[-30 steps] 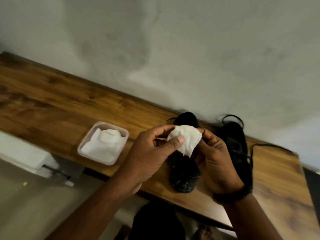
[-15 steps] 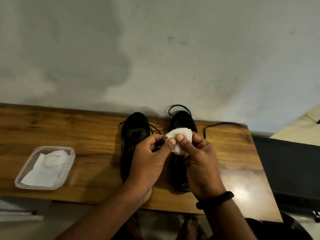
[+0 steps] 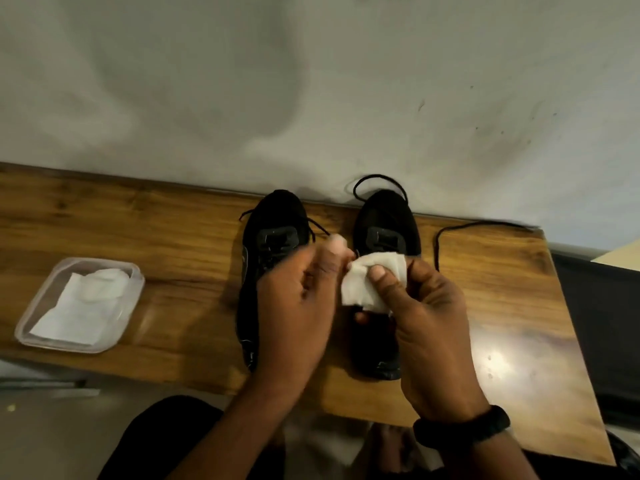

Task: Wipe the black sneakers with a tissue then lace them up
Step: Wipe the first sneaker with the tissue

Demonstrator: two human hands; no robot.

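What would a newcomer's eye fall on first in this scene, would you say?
The white tissue stands out, held between the left hand and right hand over the right black sneaker. The left black sneaker stands beside it on the table, and a clear container of tissues sits further left.

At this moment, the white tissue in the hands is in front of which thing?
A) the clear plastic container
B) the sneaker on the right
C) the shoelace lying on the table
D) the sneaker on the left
B: the white tissue, pinched by the right hand, covers the middle of the sneaker on the right; the plastic container stands far to the left.
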